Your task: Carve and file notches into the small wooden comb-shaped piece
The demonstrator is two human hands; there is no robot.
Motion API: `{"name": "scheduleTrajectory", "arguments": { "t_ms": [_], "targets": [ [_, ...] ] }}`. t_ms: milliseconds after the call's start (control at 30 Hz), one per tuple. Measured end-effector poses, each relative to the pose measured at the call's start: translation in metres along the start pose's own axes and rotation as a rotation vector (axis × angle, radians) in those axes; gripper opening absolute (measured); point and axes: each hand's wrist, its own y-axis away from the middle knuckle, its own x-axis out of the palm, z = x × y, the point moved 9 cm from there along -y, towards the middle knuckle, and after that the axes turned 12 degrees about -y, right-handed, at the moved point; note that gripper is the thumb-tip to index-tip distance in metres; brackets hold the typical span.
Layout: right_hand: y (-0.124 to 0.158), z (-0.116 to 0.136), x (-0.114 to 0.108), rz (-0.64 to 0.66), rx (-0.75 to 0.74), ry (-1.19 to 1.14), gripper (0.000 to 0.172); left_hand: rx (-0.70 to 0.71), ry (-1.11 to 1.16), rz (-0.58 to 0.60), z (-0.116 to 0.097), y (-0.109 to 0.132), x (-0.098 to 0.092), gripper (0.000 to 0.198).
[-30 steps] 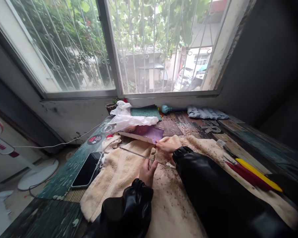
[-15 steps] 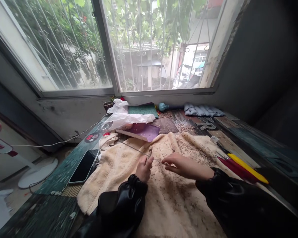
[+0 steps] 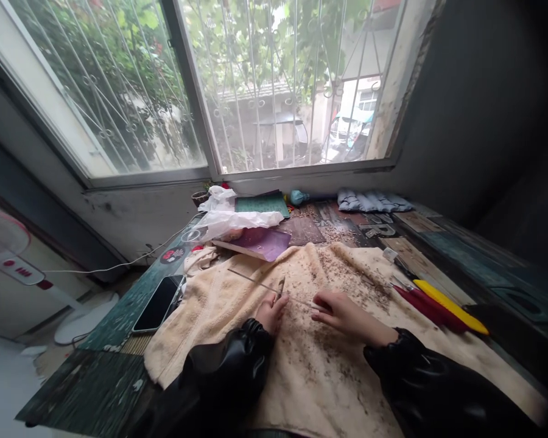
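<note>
Two hands work side by side on a towel, both in black sleeves.

1. Left hand [image 3: 270, 313]: curled shut around the base of a small wooden piece [image 3: 281, 286], which stands upright above the thumb and fingers.
2. Right hand [image 3: 342, 310]: palm down, fingertips drawn together on the near end of a thin metal rod [image 3: 256, 281]. The exact finger placement is too small to make out.
3. Rod position: it runs from the right fingertips, past the wooden piece and touching or just beside it, then out to the left above the towel.

Handling, by judgement:
- Wooden piece: light, stiff, small enough to twist in the grip. Hold it low and firmly, leaving the top free.
- Rod: light, rigid but slender, likely to flex or roll if held only at one tip. Grip well back from the wood.

Surroundings:
- Towel [image 3: 219, 304]: cream, soft, strewn with brown shavings [image 3: 347, 274], thickest beyond the right hand.
- Right of the towel: a red tool [image 3: 427, 304] and a yellow tool [image 3: 450, 306] lie touching.
- Left: a phone [image 3: 159, 303] lies flat on the tabletop [image 3: 95, 389].
- Beyond: a purple board [image 3: 260, 243], a plastic bag [image 3: 228, 219] and a green mat [image 3: 261, 204] below the window [image 3: 119, 91].
</note>
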Motion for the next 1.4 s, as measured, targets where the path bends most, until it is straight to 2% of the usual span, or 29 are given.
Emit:
{"name": "scheduleTrajectory", "arguments": {
  "t_ms": [167, 300, 433, 567, 667, 767, 867, 1100, 1300, 1400],
  "targets": [
    [-0.008, 0.011, 0.011, -0.005, -0.053, -0.031, 0.019, -0.047, -0.034, 0.018, 0.010, 0.003, -0.019, 0.039],
    [-0.009, 0.003, 0.006, -0.086, -0.024, 0.004, 0.027, -0.067, -0.103, 0.049, 0.008, -0.006, -0.020, 0.030],
    [-0.005, -0.017, -0.009, -0.179, 0.037, 0.094, 0.032, -0.013, -0.210, 0.040, -0.011, -0.021, -0.009, 0.011],
    [0.004, -0.035, -0.025, -0.243, 0.110, 0.184, 0.032, 0.128, -0.352, -0.062, -0.037, -0.029, 0.003, 0.003],
    [0.010, -0.045, -0.030, -0.253, 0.145, 0.217, 0.031, 0.238, -0.466, -0.170, -0.047, -0.028, 0.008, 0.003],
    [0.014, -0.049, -0.028, -0.239, 0.185, 0.261, 0.031, 0.371, -0.676, -0.293, -0.051, -0.024, 0.012, 0.015],
    [0.017, -0.046, -0.024, -0.219, 0.208, 0.301, 0.031, 0.446, -0.805, -0.364, -0.049, -0.022, 0.014, 0.023],
    [0.024, -0.037, -0.023, -0.261, 0.310, 0.398, 0.033, 0.525, -0.800, -0.417, -0.047, -0.018, 0.012, 0.021],
    [0.026, -0.029, -0.019, -0.278, 0.334, 0.487, 0.032, 0.513, -0.817, -0.426, -0.045, -0.018, 0.011, 0.018],
    [0.027, -0.028, -0.020, -0.257, 0.386, 0.520, 0.031, 0.482, -0.851, -0.385, -0.044, -0.022, 0.014, 0.017]
  ]
}}
